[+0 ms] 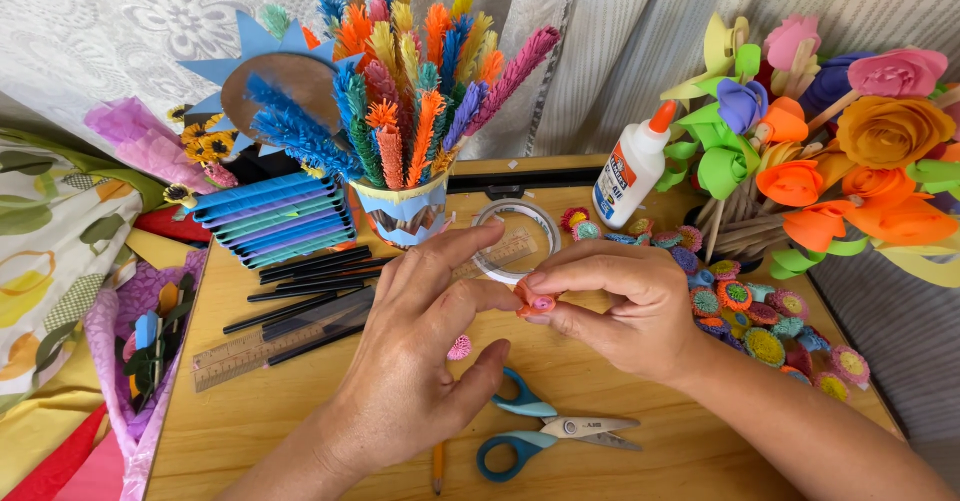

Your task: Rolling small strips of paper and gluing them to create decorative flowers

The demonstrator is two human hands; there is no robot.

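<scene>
Over the wooden table (680,451), my right hand (625,306) pinches a small rolled paper flower (536,303), orange with a pink centre, between thumb and fingers. My left hand (420,356) is beside it, its forefinger tip touching the same roll while the other fingers spread above it. A tiny pink fringed flower (459,347) lies on the table under my left hand. Blue-handled scissors (545,433) rest just in front of both hands.
A cup of fringed paper sticks (405,111) stands behind, with a tape roll (517,241), a glue bottle (632,166), several small quilled flowers (745,306), paper roses (850,151), black sticks (305,296), a ruler (235,356) and a pencil (438,466).
</scene>
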